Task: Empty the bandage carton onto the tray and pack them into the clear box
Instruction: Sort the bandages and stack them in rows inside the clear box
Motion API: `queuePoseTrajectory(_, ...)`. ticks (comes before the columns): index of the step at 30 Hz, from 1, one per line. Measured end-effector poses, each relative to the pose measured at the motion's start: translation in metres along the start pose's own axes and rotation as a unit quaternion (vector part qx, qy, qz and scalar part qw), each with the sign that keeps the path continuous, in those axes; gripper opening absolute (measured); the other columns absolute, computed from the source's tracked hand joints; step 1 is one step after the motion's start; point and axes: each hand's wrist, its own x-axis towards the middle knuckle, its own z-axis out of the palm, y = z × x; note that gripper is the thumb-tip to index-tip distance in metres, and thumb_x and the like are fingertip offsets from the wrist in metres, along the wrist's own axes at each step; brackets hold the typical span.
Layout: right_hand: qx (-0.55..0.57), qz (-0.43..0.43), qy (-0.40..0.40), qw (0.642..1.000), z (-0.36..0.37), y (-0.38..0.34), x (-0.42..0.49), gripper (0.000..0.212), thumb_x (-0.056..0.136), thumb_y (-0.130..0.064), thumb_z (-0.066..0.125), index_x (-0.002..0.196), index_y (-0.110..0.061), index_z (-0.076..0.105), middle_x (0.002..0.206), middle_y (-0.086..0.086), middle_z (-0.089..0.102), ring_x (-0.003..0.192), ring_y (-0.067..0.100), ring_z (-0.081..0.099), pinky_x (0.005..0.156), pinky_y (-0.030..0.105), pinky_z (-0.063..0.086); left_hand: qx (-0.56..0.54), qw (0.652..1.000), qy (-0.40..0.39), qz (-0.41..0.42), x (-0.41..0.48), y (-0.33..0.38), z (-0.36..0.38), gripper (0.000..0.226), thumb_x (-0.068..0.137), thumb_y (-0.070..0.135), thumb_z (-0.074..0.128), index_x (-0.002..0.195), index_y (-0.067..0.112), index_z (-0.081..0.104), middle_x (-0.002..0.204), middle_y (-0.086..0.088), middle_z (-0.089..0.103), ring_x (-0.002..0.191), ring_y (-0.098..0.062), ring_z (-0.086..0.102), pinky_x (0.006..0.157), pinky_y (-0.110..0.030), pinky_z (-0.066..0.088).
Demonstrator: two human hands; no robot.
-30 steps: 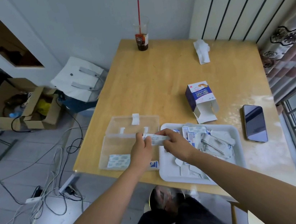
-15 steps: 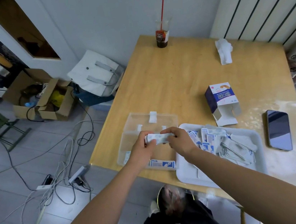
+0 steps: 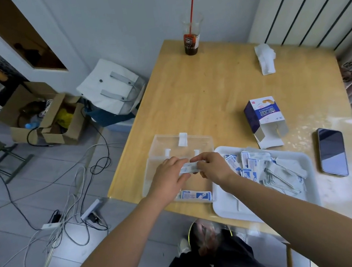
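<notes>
Wooden table (image 3: 220, 87) by a grey wall, seen from above. On it, the bandage carton (image 3: 264, 119) lies on its side with its flap open, apparently emptied. Just beside it, a white tray (image 3: 310, 191) holds a loose pile of wrapped bandages (image 3: 264, 168), so most remain to pack. Left of the tray sits the clear box (image 3: 160, 144), lid open, with at least one bandage inside near its front wall. Above the box, the left hand (image 3: 170, 179) and right hand (image 3: 214, 167) together pinch a small stack of bandages (image 3: 189, 167), fingertips closed on opposite ends.
</notes>
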Motion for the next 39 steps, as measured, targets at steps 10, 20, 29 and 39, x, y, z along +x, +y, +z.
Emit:
queuePoseTrajectory(10,0.007,-0.008,-0.009,1.0,-0.003,0.002,-0.005,0.028,0.087,0.002,0.04,0.103,-0.003,0.062,0.073,0.02,0.068,0.059,0.025,0.061,0.055,0.025,0.049,0.073,0.995,-0.07,-0.008,0.0,0.006,0.002,0.042,0.099,0.03,0.044,0.139,0.015,0.039,0.125,-0.005,0.046,0.116,-0.022,0.044,0.095,-0.036,0.04)
queuePoseTrajectory(20,0.004,0.009,-0.074,0.997,0.013,0.0,-0.014,0.028,0.097,-0.002,0.029,0.116,-0.006,0.049,0.071,0.008,0.053,0.054,0.015,0.049,0.051,0.02,0.039,0.106,0.986,-0.118,-0.059,-0.002,0.02,0.0,0.033,0.097,0.02,0.039,0.127,0.008,0.038,0.121,-0.01,0.048,0.103,-0.023,0.049,0.073,-0.031,0.038)
queuePoseTrajectory(29,-0.046,-0.018,-0.007,0.999,0.006,0.002,-0.012,0.023,0.092,-0.003,0.048,0.098,-0.011,0.068,0.067,0.009,0.065,0.051,0.012,0.058,0.057,0.021,0.049,0.196,0.974,-0.111,-0.036,-0.008,0.014,-0.012,0.041,0.094,0.035,0.037,0.132,0.022,0.034,0.102,-0.006,0.059,0.087,-0.028,0.059,0.068,-0.034,0.041)
queuePoseTrajectory(39,-0.009,-0.016,0.027,0.999,0.007,0.004,-0.012,0.019,0.094,-0.002,0.051,0.099,-0.007,0.068,0.066,0.004,0.064,0.043,0.001,0.059,0.051,0.011,0.046,-0.037,0.986,-0.089,-0.133,-0.01,-0.004,-0.014,0.029,0.099,0.041,0.032,0.102,0.018,0.05,0.07,0.003,0.05,0.069,-0.021,0.049,0.059,-0.033,0.034)
